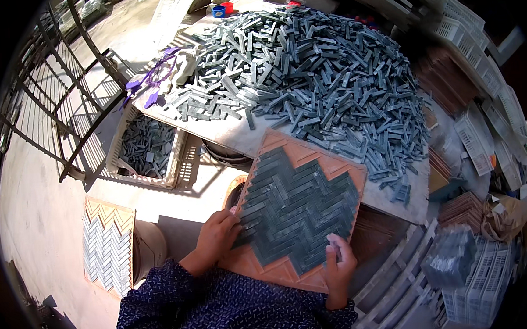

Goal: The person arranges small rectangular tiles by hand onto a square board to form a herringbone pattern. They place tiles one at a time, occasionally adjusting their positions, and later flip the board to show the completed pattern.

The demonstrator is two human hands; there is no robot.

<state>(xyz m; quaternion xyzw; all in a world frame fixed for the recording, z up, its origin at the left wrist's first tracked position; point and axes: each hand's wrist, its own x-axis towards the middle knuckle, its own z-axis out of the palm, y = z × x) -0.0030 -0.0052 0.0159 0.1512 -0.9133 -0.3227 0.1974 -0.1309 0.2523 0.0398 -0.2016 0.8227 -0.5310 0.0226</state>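
As the patterned sleeves [162,291] reach in from the near edge, we find both hands at opposite sides of an orange tray [302,154], a placement we judge meant to steady it. The right hand [340,262] is half-curled at the right edge, thumb and fingertips close; we cannot tell whether it pinches anything. The left hand [218,238] bends its fingers at the left edge; its grip is partly hidden. Between them, dark strips [297,205] lie in herringbone, presumably aligned by the tray's grooves. To the left, a second tray [92,208] with pale strips [106,255] slants beside a bucket [149,249], which may prop it. Farther, a crate [139,180] contains dark pieces [147,145]. Beyond the tray, a table [224,130] bears a loose heap of strips [306,70], conveniently near, we judge, with a blue cup [219,11] at its far left.
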